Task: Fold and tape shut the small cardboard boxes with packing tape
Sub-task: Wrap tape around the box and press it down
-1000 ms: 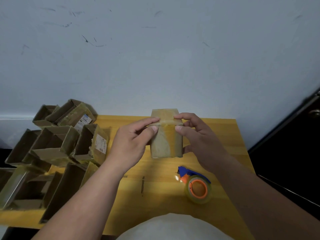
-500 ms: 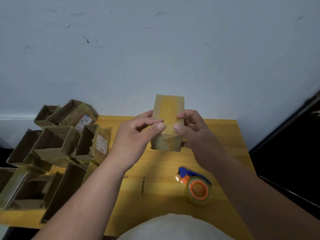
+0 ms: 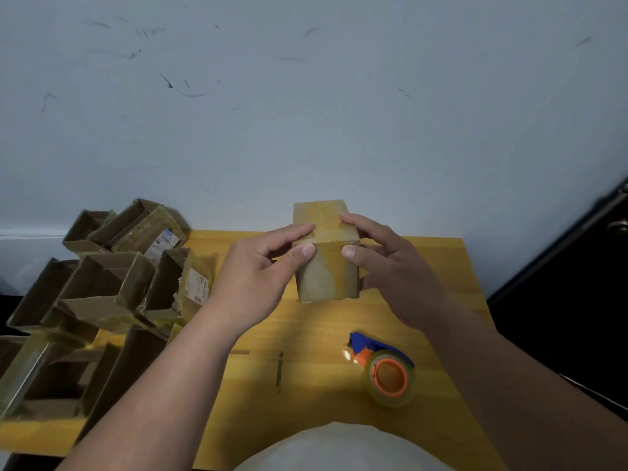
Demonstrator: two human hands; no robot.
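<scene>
- We held the box above the far middle of the table, both hands on it; its top was closed and taped, with tape running down its near face.
- Our left hand pinched the box at its left top edge; the thumb pressed the near face just under the edge, and the forefinger lay along the top.
- Our right hand gripped the right side the same way; its thumb pressed the near face, one finger reached over the top, the others curled round the right wall.
- The two thumbs were near each other but apart, the tape strip between them.
- The tape roll, orange-cored in a blue dispenser, lay on the table near us, below the right hand and apart from the box.
- Open boxes were heaped on the table's left side.
</scene>
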